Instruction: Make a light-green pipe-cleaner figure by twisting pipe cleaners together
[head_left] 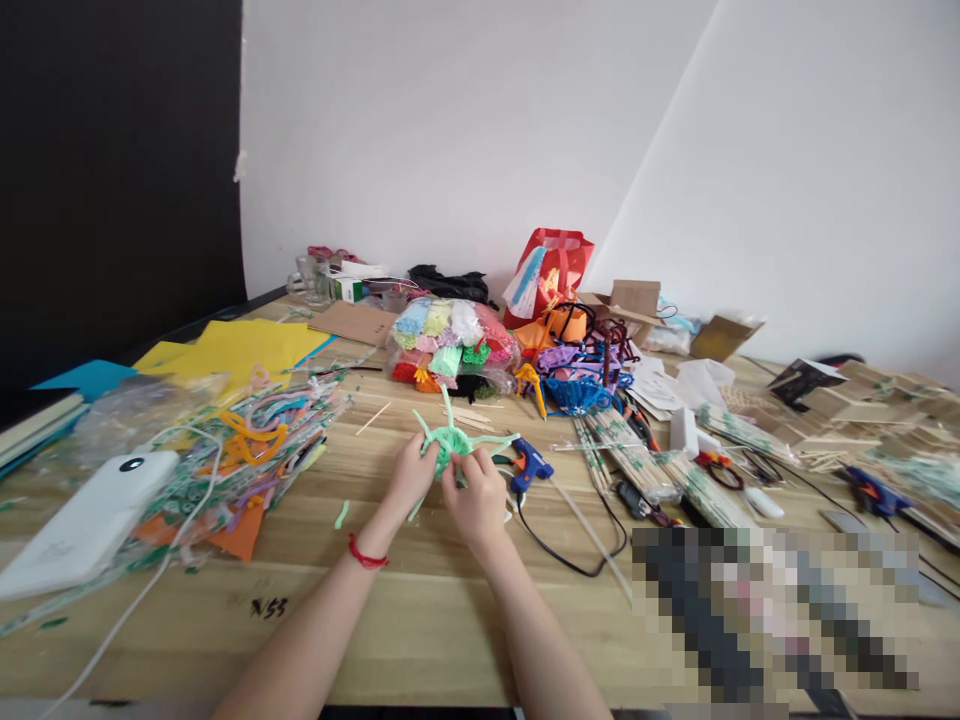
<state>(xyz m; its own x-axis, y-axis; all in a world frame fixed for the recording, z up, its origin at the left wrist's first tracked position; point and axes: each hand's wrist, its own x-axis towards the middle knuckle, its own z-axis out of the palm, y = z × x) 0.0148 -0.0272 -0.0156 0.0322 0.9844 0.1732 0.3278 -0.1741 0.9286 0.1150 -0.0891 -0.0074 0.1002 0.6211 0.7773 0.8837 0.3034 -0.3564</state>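
Between my hands, above the middle of the wooden table, is a light green pipe-cleaner piece (448, 442) with a woven round centre and several loose stems sticking outward. My left hand (414, 478) has its fingers closed on the left edge of this piece. At its lower right, my right hand (477, 492) pinches it, and the fingertips partly hide the spot they touch. A blue hot glue gun (531, 462) with a clear glue stick lies just right of my right hand. A short green scrap (342, 514) rests to the left.
A clear bag of coloured pipe cleaners (454, 340) sits behind my hands. On the left are a white power bank (90, 520), plastic scraps and yellow sheets (232, 350). Bundled wooden sticks (637, 455), a red bag (555, 262) and the glue gun's black cable (577, 572) occupy the right.
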